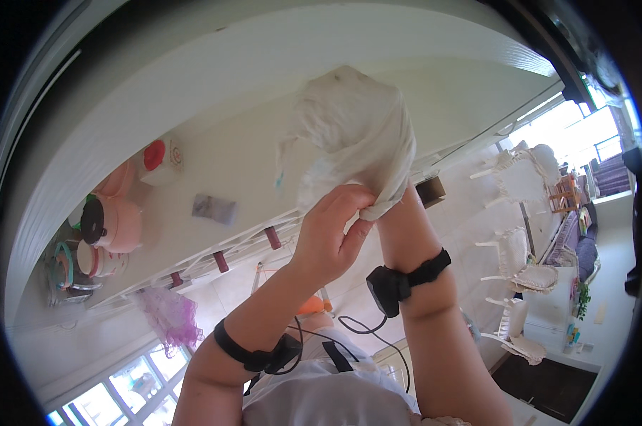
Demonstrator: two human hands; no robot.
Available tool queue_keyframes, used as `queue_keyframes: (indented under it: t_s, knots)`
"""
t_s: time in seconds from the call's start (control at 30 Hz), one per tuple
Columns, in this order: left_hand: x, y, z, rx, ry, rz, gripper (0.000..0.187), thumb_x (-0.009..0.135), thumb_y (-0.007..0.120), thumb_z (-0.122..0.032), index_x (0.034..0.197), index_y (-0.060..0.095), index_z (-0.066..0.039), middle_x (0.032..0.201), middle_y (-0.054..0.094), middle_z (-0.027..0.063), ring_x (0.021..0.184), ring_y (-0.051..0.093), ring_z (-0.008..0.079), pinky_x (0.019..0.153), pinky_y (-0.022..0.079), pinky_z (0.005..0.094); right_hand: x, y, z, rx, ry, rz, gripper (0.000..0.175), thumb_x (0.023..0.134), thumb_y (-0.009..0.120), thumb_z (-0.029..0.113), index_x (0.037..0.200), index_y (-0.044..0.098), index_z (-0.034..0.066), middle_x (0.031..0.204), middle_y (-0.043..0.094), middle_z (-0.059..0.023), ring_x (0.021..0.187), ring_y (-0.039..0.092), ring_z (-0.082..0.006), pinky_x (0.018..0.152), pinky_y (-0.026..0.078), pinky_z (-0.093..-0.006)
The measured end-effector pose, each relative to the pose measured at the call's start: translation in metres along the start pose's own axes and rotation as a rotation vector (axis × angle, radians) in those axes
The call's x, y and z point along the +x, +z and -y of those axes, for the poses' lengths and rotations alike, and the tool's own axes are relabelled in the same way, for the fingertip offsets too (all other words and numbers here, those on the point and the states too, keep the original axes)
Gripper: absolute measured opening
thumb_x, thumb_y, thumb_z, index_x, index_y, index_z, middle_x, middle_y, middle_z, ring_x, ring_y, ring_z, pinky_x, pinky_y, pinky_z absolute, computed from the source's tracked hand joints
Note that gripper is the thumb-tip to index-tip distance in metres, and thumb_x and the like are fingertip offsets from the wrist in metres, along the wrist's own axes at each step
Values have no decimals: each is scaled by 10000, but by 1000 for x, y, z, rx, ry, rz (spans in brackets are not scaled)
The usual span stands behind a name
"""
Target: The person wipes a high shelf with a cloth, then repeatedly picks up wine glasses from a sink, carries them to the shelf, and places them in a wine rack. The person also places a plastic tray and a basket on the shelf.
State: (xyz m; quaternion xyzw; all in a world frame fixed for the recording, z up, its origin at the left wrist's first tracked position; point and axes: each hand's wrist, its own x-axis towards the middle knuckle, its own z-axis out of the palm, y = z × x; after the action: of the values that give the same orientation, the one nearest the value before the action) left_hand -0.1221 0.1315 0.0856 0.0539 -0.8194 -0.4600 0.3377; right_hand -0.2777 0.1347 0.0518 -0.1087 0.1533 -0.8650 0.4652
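My left hand pinches the bunched edge of a whitish cloth between thumb and fingers. The cloth wraps over my right hand, which is hidden inside it; only the wrist and forearm show below the cloth. The cloth has small dark spots near its top, and a loose, twisted end with a bluish tip hangs at its left. It is in front of a pale, smooth surface. Each forearm wears a black strap with a small black device, and a dark cable runs near them.
To the left are a white box with a red part, a pink appliance with a black top and a greyish packet. Below them is a white rack with several dark red bottle necks. White chairs stand farther off at the right.
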Motion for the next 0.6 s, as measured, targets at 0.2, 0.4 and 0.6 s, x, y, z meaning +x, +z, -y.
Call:
queue_keyframes:
  t_s: [0.2, 0.4, 0.6]
  knots:
    - [-22, -31, 3, -91, -153, -121, 140, 833, 544, -49, 973, 542, -37, 911, 564, 74, 853, 554, 183, 745, 454, 301, -29, 34, 6, -369, 88, -150, 329, 796, 581, 131, 1073, 531, -40, 950, 596, -110, 821, 582, -209, 695, 494, -315]
    - [-21, -41, 45, -280, -513, -359, 218, 881, 525, -179, 1055, 506, -49, 959, 553, 33, 913, 530, 129, 755, 446, 268, -63, 54, 24, -1542, 580, 208, 326, 847, 485, 144, 1147, 522, 20, 953, 596, -55, 848, 555, -144, 716, 470, -280]
    - [-24, 1, 44, -786, -832, -327, 196, 870, 541, -180, 1001, 506, -38, 906, 557, 36, 833, 546, 120, 693, 467, 258, -98, 17, -13, -1133, 8, -121, 407, 771, 502, 82, 1174, 491, 24, 1127, 523, -152, 1048, 486, -269, 893, 395, -333]
